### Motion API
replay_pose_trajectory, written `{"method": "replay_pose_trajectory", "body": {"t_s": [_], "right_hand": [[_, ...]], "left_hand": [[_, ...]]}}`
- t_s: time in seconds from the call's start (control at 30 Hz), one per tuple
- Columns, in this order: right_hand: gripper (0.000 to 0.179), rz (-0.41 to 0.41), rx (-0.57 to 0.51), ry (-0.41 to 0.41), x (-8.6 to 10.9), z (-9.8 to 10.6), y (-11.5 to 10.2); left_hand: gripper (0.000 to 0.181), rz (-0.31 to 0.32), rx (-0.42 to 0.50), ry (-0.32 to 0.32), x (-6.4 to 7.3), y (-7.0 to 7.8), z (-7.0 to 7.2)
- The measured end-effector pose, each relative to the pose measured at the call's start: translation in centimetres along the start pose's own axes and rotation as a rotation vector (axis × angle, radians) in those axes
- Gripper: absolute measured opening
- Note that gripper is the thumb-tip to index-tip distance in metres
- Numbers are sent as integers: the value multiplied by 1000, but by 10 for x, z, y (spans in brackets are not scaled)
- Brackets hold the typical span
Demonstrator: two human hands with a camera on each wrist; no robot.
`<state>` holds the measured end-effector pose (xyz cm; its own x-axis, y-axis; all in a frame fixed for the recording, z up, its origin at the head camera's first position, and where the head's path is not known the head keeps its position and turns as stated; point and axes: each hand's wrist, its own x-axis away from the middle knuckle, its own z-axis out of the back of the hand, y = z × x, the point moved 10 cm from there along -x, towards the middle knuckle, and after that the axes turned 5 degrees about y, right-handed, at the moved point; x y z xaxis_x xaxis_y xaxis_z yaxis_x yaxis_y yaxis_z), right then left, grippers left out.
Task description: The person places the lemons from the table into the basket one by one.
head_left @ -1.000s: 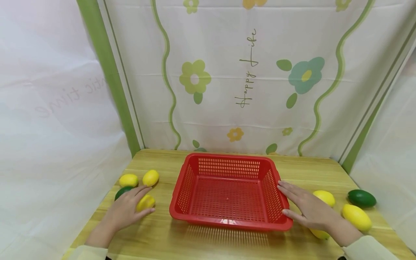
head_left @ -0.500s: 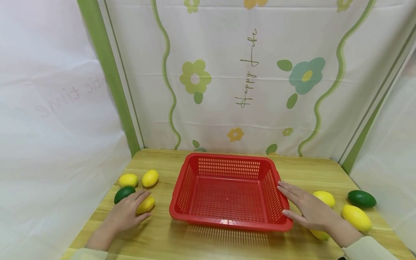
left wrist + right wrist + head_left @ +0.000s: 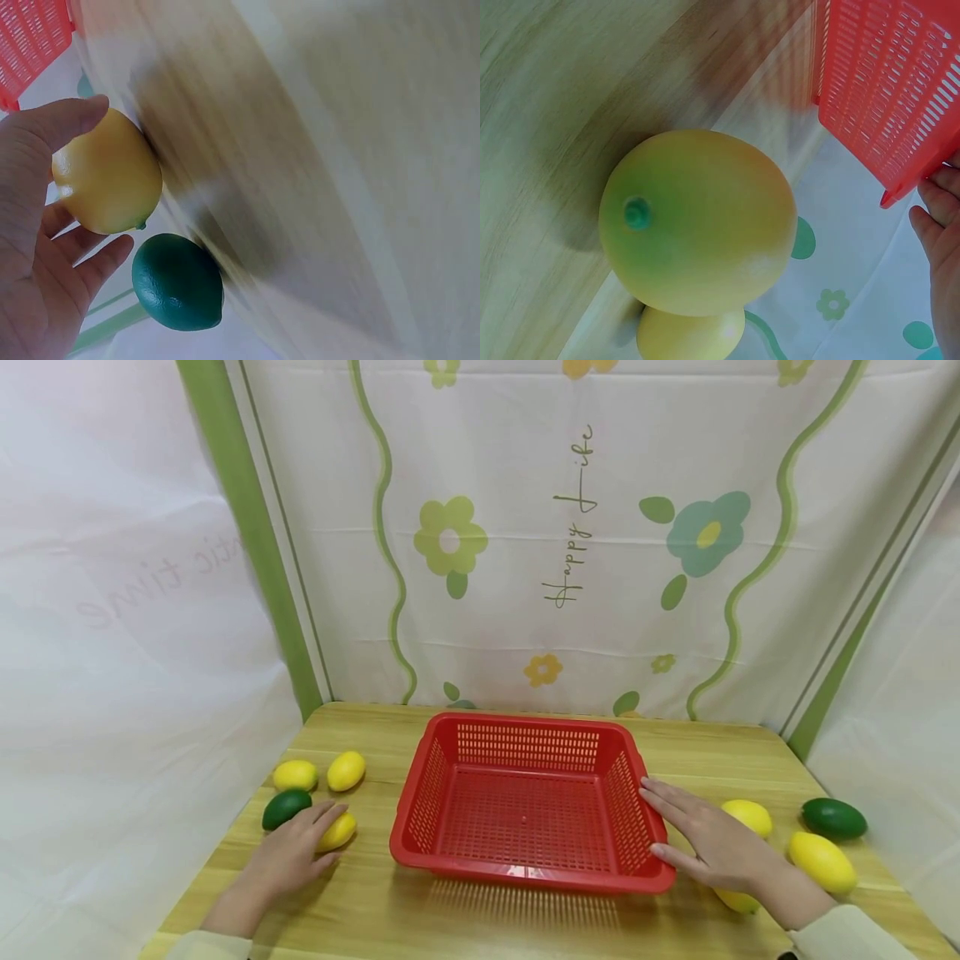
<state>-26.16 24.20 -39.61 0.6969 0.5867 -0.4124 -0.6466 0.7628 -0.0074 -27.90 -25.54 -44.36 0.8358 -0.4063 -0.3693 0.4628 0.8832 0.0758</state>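
In the head view, my left hand (image 3: 285,860) is at the left over a yellow lemon (image 3: 339,832) lying on the table. In the left wrist view, the thumb lies against one side of this lemon (image 3: 111,176) and the fingers curve round its other side. Just beyond those fingertips sits a dark green lime (image 3: 178,283). My right hand (image 3: 712,843) rests on the right rim of a red plastic basket (image 3: 577,880), fingers extended and thumb apart. The basket stands mid-table, with a bare perforated floor.
Two more lemons, one at the far left (image 3: 296,775) and one beside it (image 3: 347,772), lie behind the lime. Around my right hand are several lemons (image 3: 822,862) and a second green lime (image 3: 834,819). A flowered curtain (image 3: 510,635) hangs behind the wooden table (image 3: 360,910).
My left hand has lowered and drawn its thumb in against the near lemon, uncovering more of the green lime. The right hand and basket have stayed in place.
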Motion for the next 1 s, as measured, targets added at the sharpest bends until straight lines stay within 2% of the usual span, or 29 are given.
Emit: {"method": "replay_pose_trajectory", "body": {"t_s": [0.2, 0.63, 1.0], "right_hand": [[67, 1, 0, 0, 0, -1, 0], [67, 5, 3, 6, 0, 0, 0], [67, 7, -2, 8, 0, 0, -1]], "left_hand": [[68, 7, -7, -11, -1, 0, -2], [69, -46, -49, 63, -3, 9, 1], [67, -56, -47, 70, -2, 12, 0]]}}
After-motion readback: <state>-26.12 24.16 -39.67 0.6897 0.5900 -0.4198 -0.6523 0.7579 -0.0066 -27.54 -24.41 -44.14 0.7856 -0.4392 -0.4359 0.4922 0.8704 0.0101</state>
